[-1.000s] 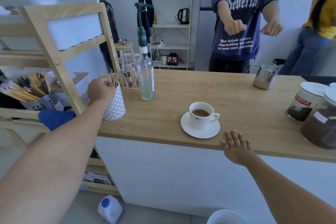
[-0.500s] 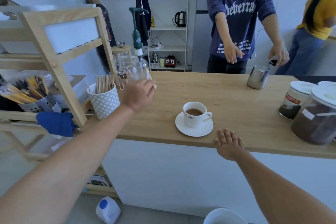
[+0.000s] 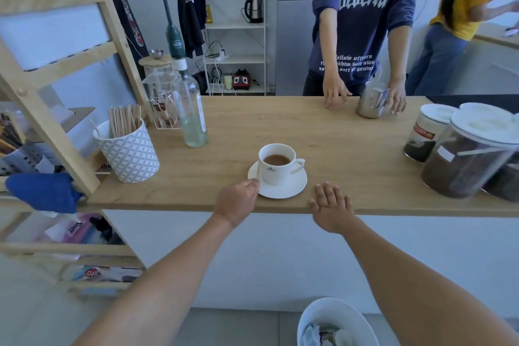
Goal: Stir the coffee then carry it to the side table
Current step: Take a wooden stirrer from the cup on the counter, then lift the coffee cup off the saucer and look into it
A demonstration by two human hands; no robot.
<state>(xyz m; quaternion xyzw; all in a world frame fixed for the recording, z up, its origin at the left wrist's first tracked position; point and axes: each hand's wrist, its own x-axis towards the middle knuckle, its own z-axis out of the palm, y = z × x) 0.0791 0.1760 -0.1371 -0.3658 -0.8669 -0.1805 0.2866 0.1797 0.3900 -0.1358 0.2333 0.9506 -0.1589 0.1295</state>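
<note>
A white cup of brown coffee [image 3: 276, 163] stands on a white saucer [image 3: 293, 188] near the front edge of the wooden counter [image 3: 351, 143]. My left hand [image 3: 238, 199] is closed at the saucer's left rim. It pinches a thin wooden stirrer [image 3: 257, 170] that rises along the cup's left side. My right hand [image 3: 331, 205] lies flat on the counter edge just right of the saucer, fingers spread, holding nothing.
A patterned pot of wooden stirrers [image 3: 132, 154] and a pump bottle [image 3: 192, 121] stand to the left. Lidded coffee jars [image 3: 463, 157] stand at the right. Across the counter a person holds a steel jug [image 3: 370, 104]. A wooden rack [image 3: 56, 126] flanks the left, and a white bin [image 3: 337, 323] sits below.
My left hand left the stirrer pot and swung right and down to the saucer's left rim. The right hand stayed on the counter edge. The person opposite took hold of the steel jug.
</note>
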